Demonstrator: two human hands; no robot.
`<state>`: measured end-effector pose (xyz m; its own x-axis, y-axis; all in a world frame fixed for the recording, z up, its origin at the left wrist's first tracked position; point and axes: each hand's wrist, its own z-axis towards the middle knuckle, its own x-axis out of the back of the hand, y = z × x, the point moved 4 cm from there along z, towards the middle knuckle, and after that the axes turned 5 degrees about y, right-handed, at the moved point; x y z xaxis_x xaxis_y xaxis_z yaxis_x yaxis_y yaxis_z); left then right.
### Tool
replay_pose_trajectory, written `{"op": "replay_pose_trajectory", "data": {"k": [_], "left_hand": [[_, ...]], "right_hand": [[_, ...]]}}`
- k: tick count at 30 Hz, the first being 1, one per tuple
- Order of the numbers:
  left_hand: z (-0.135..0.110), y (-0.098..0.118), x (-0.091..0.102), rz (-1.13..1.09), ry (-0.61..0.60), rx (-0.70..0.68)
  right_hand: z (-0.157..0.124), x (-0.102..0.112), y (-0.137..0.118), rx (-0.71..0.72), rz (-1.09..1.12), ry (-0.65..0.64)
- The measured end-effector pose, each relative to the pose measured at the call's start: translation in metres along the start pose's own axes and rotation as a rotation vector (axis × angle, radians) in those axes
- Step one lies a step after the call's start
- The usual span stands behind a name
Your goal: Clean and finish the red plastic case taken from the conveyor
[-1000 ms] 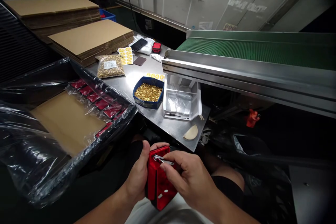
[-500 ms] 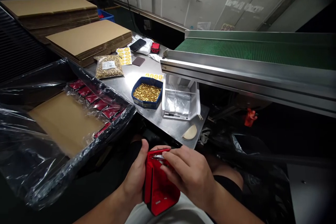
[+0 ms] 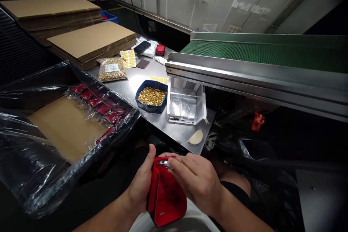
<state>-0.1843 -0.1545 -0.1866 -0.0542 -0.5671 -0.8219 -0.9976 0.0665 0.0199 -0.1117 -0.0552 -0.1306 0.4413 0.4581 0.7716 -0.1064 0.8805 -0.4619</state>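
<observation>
- Left hand (image 3: 143,185) grips the red case (image 3: 167,197) from its left side, thumb up along the top left corner, other fingers wrapped behind and hidden.
- Red case sits low in the middle of the view, over the person's lap, upright and tilted a bit, open face toward the camera.
- Right hand (image 3: 198,181) lies over the case's top right; fingertips pressed together, pinching a small metal clip (image 3: 164,163) at the case's top edge.
- Clip touches the upper rim of the case; can't tell if it is seated.
- Steel table (image 3: 179,134) just beyond the hands, with a blue tray of small gold parts (image 3: 151,96) next to a clear plastic box (image 3: 186,103).
- Bag of gold parts (image 3: 112,69) and yellow sticker sheets (image 3: 128,58) farther back on the table; a phone (image 3: 142,46) behind those.
- Plastic-lined carton (image 3: 67,127) on the left holds a row of red cases along its far edge, cardboard sheet inside.
- Flat cardboard stacks (image 3: 92,41) at back left.
- Green conveyor belt (image 3: 261,52) runs along the right, above the table.
</observation>
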Motion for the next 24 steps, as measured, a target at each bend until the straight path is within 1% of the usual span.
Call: {"op": "replay_pose_trajectory", "data": {"k": [2,5,8,10,13,14,15,16,17,18,19,20,21,22,23,24], "left_hand": [[0.001,-0.001,0.001,0.005,0.019,0.022],[0.001,0.001,0.002,0.016,0.049,0.027],[0.001,0.004,0.001,0.029,0.059,-0.005],[0.003,0.004,0.001,0.001,0.076,-0.004],[0.008,-0.001,-0.001,-0.084,0.112,0.033],[0.011,-0.003,-0.001,-0.098,0.138,0.034],[0.014,-0.005,0.000,-0.091,0.177,0.016],[0.016,-0.005,0.002,-0.060,0.237,-0.031],[0.017,-0.002,0.005,-0.001,0.322,-0.126],[0.017,0.002,0.009,0.103,0.409,-0.260],[0.014,0.007,0.011,0.251,0.482,-0.428],[0.009,0.012,0.011,0.434,0.526,-0.608],[0.003,0.016,0.008,0.629,0.533,-0.774],[-0.003,0.017,0.004,0.812,0.502,-0.909],[-0.008,0.015,-0.001,0.965,0.440,-1.002],[-0.012,0.012,-0.004,1.070,0.378,-1.049]], "right_hand": [[-0.002,0.006,0.005,-0.084,0.042,0.075],[-0.006,0.017,0.007,-0.210,0.088,0.242],[-0.011,0.017,-0.002,-0.265,0.171,0.312],[-0.015,0.011,-0.014,-0.213,0.210,0.348],[-0.023,-0.003,-0.032,-0.014,0.229,0.386],[-0.025,-0.007,-0.034,-0.001,0.222,0.408],[-0.027,-0.011,-0.032,-0.058,0.216,0.437],[-0.029,-0.013,-0.026,-0.171,0.225,0.461],[-0.030,-0.015,-0.017,-0.334,0.265,0.491],[-0.031,-0.017,-0.006,-0.520,0.343,0.513],[-0.032,-0.019,0.004,-0.701,0.449,0.520],[-0.032,-0.021,0.014,-0.851,0.571,0.520],[-0.031,-0.023,0.021,-0.963,0.680,0.518],[-0.030,-0.024,0.027,-1.035,0.754,0.515],[-0.028,-0.024,0.031,-1.071,0.797,0.508],[-0.026,-0.024,0.034,-1.079,0.821,0.496]]}}
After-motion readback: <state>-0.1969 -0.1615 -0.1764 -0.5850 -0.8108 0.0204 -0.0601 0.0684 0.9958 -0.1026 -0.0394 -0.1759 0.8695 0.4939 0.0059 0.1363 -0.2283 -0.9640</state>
